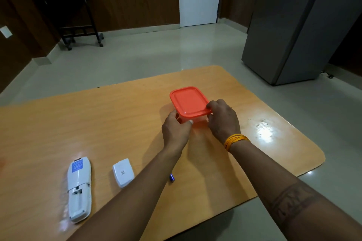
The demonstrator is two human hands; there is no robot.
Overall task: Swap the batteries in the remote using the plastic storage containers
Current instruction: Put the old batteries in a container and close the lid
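Both hands on orange-lidded container [189, 103] mid-table [117, 123]: left hand [175, 130] fingers grasping near-left wall, right hand [223, 121] fingers pinching lid's near-right corner. Open remote [79, 189], long axis running away, near-left of left fingers, closer to that hand

left hand [176, 129] + right hand [223, 121] grip orange-lidded container [189, 101] | remote [79, 188] open-backed, near table [117, 123] edge
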